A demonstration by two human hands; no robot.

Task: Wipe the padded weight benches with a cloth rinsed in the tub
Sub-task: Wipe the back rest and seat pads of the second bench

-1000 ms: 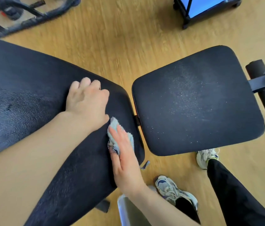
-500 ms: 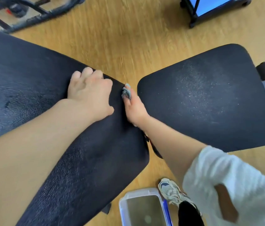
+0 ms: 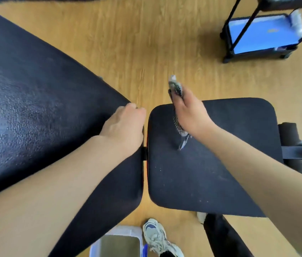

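1. The long black back pad fills the left side, slanting toward the centre over the wooden floor.
2. The left hand lies on that pad's end corner, fingers curled over the edge beside the narrow gap and holding it.
3. At the bottom edge, a pale tub of murky water stands on the floor just beside a white sneaker.
4. The black seat pad lies right of the gap, speckled with pale dust.
5. The right hand is above the seat pad's far edge, fingers clamped round the cloth. One end of the cloth sticks out past the fingertips, and the other trails below the palm onto the seat.
6. A black foam roller sits at the seat's right end.
7. A black cart with a blue tray stands at the upper right, well apart.
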